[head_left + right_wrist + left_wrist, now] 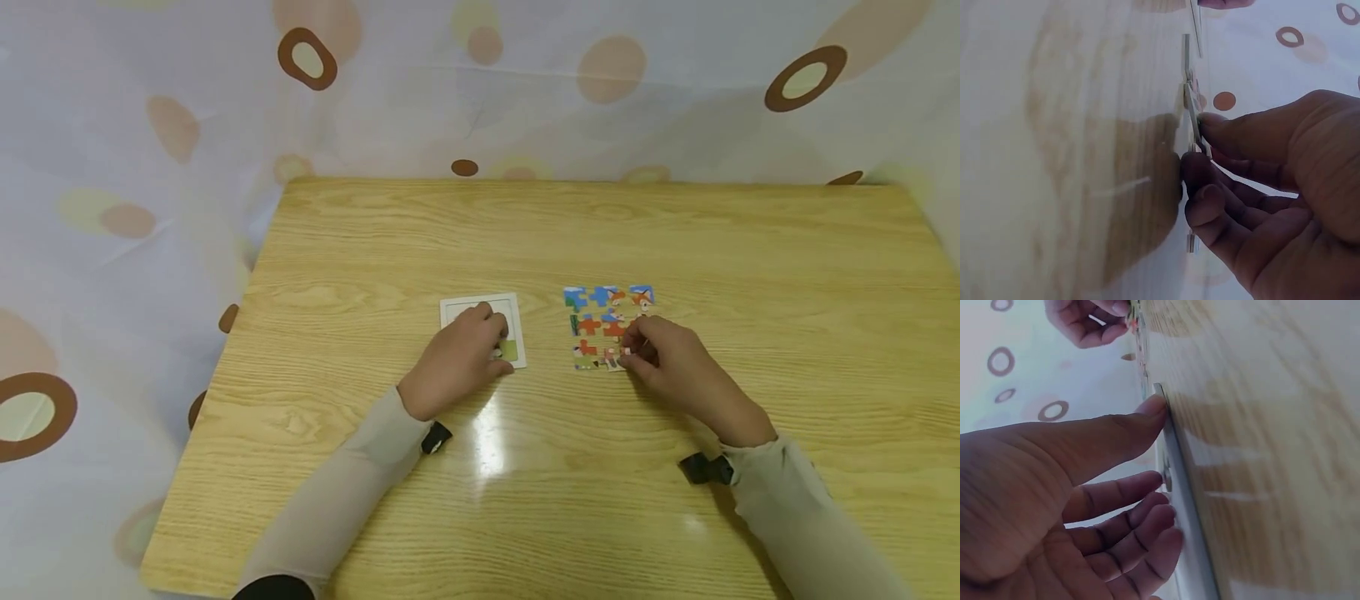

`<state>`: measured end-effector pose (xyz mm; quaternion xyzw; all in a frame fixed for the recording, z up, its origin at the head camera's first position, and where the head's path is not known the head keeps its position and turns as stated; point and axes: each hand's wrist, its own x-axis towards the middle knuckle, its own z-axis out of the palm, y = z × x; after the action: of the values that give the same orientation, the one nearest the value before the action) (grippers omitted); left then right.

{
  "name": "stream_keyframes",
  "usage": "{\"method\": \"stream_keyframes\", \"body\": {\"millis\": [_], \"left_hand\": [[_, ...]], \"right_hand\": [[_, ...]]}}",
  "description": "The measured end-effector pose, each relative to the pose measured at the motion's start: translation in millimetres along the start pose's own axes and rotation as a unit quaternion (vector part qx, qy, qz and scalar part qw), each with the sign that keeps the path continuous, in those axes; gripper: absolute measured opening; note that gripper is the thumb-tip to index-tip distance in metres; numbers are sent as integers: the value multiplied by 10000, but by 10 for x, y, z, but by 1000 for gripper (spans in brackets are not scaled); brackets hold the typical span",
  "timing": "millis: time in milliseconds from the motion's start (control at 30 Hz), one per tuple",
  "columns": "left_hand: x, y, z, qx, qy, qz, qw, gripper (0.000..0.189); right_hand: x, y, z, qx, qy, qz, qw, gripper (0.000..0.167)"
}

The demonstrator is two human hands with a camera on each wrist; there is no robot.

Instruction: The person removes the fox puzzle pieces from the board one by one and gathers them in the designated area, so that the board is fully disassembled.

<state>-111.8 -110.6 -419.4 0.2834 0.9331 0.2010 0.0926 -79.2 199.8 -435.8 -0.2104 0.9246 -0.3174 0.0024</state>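
Observation:
My left hand point(459, 354) is over a white square puzzle tray point(480, 297) with a green patch in its lower right. In the left wrist view the thumb presses the edge of the tray point(1192, 515), and the loosely bent fingers touch its face. My right hand point(675, 362) is at the lower right of a fox picture in jigsaw pieces point(589, 325), laid out slightly apart. In the right wrist view its thumb and forefinger pinch a jigsaw piece point(1192, 109), tilted with one end raised. The hand hides some pieces on that side.
Both lie on a wood-grain table point(375, 242) with a glossy top. A patterned cloth point(540, 100) hangs behind the table and along its left side. Small black wrist cameras are strapped to both sleeves, such as the right camera point(705, 469).

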Motion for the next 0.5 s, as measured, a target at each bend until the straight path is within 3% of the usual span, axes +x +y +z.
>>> {"method": "stream_keyframes", "body": {"millis": [167, 300, 500], "left_hand": [[31, -36, 2, -387, -194, -158, 9989, 36], [35, -50, 7, -427, -225, -138, 9987, 38], [34, -45, 17, -365, -164, -47, 9992, 37]], "right_hand": [[-23, -23, 25, -237, 101, -93, 9996, 18], [-70, -45, 34, -351, -2, -51, 9994, 18], [-108, -54, 52, -504, 27, -332, 9982, 24]]}}
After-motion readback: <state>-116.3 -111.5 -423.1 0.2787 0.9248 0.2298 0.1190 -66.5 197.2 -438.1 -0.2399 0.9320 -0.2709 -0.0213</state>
